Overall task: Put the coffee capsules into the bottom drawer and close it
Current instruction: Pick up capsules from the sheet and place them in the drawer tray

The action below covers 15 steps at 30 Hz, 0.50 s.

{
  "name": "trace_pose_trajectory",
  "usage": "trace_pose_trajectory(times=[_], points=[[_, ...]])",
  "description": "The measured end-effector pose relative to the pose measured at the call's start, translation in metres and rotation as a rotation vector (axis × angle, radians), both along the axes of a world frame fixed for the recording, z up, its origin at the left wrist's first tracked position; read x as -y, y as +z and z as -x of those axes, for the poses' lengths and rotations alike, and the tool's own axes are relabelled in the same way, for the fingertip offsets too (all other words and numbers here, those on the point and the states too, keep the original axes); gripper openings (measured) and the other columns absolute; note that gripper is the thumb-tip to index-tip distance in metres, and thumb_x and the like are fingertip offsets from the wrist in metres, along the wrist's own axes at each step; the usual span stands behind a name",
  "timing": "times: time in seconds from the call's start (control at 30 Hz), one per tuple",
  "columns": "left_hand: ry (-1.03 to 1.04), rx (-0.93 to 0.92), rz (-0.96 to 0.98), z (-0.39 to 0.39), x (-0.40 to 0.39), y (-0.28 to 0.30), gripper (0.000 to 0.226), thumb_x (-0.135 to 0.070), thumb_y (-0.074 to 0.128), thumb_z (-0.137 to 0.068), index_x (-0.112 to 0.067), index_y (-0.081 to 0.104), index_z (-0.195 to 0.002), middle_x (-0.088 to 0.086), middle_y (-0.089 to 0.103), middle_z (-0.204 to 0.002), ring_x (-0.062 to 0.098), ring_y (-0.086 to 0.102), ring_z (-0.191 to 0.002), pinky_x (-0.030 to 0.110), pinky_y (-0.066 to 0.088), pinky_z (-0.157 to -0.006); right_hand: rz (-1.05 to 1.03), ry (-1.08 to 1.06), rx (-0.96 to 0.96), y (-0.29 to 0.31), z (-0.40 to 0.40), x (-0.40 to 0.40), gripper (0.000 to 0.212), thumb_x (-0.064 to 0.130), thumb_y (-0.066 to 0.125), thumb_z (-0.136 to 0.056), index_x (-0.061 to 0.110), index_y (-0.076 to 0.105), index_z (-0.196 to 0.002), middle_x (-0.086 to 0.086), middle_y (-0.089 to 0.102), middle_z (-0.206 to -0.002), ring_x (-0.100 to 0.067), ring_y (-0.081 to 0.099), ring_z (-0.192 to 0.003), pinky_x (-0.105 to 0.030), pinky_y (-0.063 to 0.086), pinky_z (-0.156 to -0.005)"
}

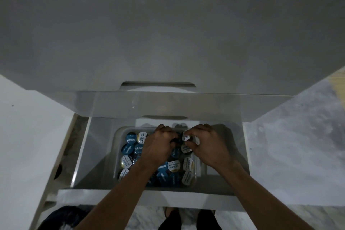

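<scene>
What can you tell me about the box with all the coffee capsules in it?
The box is a clear, plastic-looking tub with rounded corners, sitting flat inside the open bottom drawer. It is packed with round capsules, some with blue lids, some white. The left hand reaches in among them with curled fingers, and the right hand pinches a white-lidded one above it.

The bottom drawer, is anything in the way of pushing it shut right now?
Yes. Both hands are inside the bottom drawer: the left hand and right hand reach over its front panel into the tray of coffee capsules. They must come out first.
</scene>
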<state>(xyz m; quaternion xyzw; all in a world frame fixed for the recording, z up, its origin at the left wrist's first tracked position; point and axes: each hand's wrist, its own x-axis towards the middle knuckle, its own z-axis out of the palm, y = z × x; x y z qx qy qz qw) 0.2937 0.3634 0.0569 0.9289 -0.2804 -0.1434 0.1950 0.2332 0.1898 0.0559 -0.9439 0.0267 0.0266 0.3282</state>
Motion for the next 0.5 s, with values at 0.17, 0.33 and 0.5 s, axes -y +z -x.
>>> trace_pose_trajectory(times=[0.17, 0.33, 0.5], points=[[-0.037, 0.021, -0.007, -0.001, -0.004, -0.003, 0.019, -0.019, 0.056, -0.091, -0.020, 0.072, -0.100, -0.001, 0.064, -0.107, 0.018, 0.049, -0.106, 0.032, 0.046, -0.076, 0.096, 0.061, 0.043, -0.007, -0.008, -0.003, 0.022, 0.015, 0.070, -0.079, 0.021, 0.071, -0.100, 0.002, 0.064, -0.101, -0.020, 0.057, -0.098, -0.039, 0.053, -0.078], [-0.039, 0.039, 0.018, -0.002, -0.007, -0.006, 0.018, -0.017, 0.056, -0.091, -0.017, 0.073, -0.094, 0.002, 0.062, -0.100, 0.018, 0.053, -0.100, 0.030, 0.045, -0.073, 0.156, 0.096, 0.084, -0.012, -0.008, -0.003, 0.022, 0.013, 0.069, -0.080, 0.017, 0.072, -0.101, 0.000, 0.058, -0.099, -0.020, 0.056, -0.095, -0.039, 0.055, -0.069], [-0.039, 0.028, 0.028, 0.000, -0.010, -0.005, 0.019, -0.019, 0.055, -0.092, -0.019, 0.072, -0.099, 0.000, 0.062, -0.101, 0.017, 0.053, -0.099, 0.031, 0.047, -0.073, 0.231, 0.121, 0.121, -0.008, -0.005, -0.004, 0.018, 0.018, 0.072, -0.080, 0.017, 0.074, -0.098, 0.001, 0.060, -0.097, -0.019, 0.059, -0.092, -0.035, 0.055, -0.064]])
